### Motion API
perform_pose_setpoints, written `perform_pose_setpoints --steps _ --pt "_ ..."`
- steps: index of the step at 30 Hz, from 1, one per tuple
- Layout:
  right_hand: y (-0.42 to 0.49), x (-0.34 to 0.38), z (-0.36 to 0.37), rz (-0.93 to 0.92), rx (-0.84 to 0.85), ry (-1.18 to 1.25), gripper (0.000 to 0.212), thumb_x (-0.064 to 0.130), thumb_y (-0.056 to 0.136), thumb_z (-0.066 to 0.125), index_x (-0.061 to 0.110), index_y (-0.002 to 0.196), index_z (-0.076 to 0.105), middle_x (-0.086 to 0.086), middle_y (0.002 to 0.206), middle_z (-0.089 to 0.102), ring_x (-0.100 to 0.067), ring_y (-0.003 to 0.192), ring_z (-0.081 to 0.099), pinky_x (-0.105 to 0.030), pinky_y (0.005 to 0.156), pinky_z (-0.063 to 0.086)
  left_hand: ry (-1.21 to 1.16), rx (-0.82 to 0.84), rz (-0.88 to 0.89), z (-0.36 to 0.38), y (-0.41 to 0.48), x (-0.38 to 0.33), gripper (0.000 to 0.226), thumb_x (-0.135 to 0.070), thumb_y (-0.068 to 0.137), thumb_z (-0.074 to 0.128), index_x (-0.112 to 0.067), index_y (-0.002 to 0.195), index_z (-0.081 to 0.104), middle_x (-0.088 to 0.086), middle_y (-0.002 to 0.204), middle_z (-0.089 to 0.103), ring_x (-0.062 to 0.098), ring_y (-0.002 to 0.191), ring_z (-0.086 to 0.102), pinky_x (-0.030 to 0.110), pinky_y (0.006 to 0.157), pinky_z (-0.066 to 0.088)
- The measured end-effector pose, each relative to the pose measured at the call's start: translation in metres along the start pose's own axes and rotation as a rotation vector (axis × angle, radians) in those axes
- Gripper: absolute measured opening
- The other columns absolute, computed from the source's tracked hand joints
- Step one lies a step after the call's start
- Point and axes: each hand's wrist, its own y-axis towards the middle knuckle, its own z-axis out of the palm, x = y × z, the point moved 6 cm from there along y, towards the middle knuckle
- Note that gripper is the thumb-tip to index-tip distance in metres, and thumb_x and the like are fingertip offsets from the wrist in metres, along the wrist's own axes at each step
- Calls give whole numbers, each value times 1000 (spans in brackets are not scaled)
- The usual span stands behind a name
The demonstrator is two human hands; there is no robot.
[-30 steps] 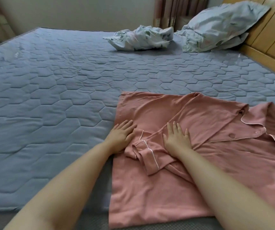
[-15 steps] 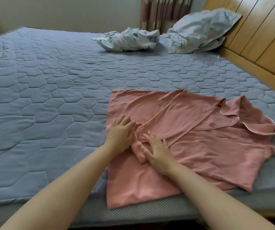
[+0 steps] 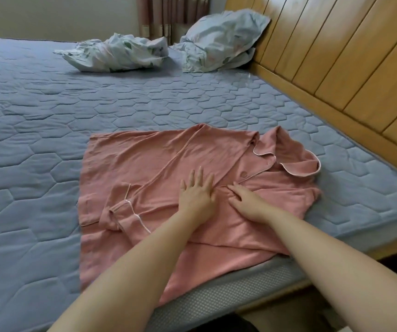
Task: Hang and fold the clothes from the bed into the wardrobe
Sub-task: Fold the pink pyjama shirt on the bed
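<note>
On the quilted blue bed point(image 3: 48, 116), the pink shirt point(image 3: 144, 159) lies under both hands: left hand point(image 3: 196, 194) flat and straight-fingered, right hand point(image 3: 246, 201) pinching cloth below the buttons.

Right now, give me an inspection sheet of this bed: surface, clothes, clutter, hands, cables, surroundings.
Surface: blue quilted mattress, hexagon stitching.
Job's things: pink pyjama shirt spread flat by the near edge, one cuffed sleeve folded over its front.
Clutter: crumpled floral cloth and pillow at the far end.
Hands: left hand flat on the shirt; right hand beside it, fingers bent on the fabric, pinch unclear.
Cables: nothing seen.
Surroundings: wooden headboard, curtain.
</note>
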Motion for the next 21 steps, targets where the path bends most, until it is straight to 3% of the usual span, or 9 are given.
perform_pose_setpoints --steps 1,3,5,7,10,13,16,18,21 --pt "-1 -6 -15 -20 -87 132 44 21 96 50 6 137 49 -13 147 42 -22 136 39 -26 108 27 -5 15 -13 13 1 -4 60 -48 97 30 -32 152 13 3 161 -2 24 147 -6 49 117 -2" --pt "-5 -29 -59 7 -461 270 29 7 87 57 -2 113 65 -19 121 62 -29 117 54 -31 100 38 68 -15 -12 30 0 -3 65 -58 93 25 -35 152 8 1 161 0 22 147 -6 48 116 -5" --pt "-17 -68 -95 165 -820 273 24 5 81 60 -3 102 65 -22 110 61 -35 109 53 -38 97 40 127 -66 -9 36 1 1 69 -61 90 22 -35 152 6 0 161 2 22 148 -5 48 116 -4" --pt "-28 -115 -114 446 -973 297 32 18 83 61 1 110 61 -21 118 57 -36 114 50 -40 97 38 146 -87 -5 38 3 1 70 -62 88 18 -35 152 5 -1 161 2 22 148 -5 49 116 -3" --pt "-18 -178 -109 736 -831 491 57 38 85 63 -2 124 52 -23 130 53 -36 122 50 -41 101 40 164 -101 -3 39 3 0 70 -61 88 16 -35 152 4 -1 161 2 22 148 -4 48 117 -3" --pt "-3 -210 -104 735 -731 843 63 38 86 64 -5 130 50 -20 129 56 -32 115 57 -42 98 46 164 -125 5 38 2 0 69 -59 89 22 -34 152 6 0 161 4 22 148 -3 49 117 -1" --pt "4 -223 -103 720 -680 1120 52 28 87 65 -3 127 54 -18 119 61 -26 95 61 -38 75 51 166 -136 11 38 1 -1 68 -58 90 24 -34 152 7 -1 161 4 22 148 -3 48 117 -1" --pt "11 -227 -109 728 -659 1112 45 23 86 65 -2 122 58 -18 112 64 -29 93 63 -39 72 53 174 -135 7 38 1 0 68 -59 90 21 -35 152 5 -1 161 3 21 148 -3 48 117 -1" --pt "20 -224 -124 732 -655 1022 44 16 85 64 -1 125 55 -18 118 63 -31 103 63 -47 88 53 203 -112 2 38 5 -1 69 -59 89 19 -34 152 6 0 161 6 22 148 0 49 117 1"
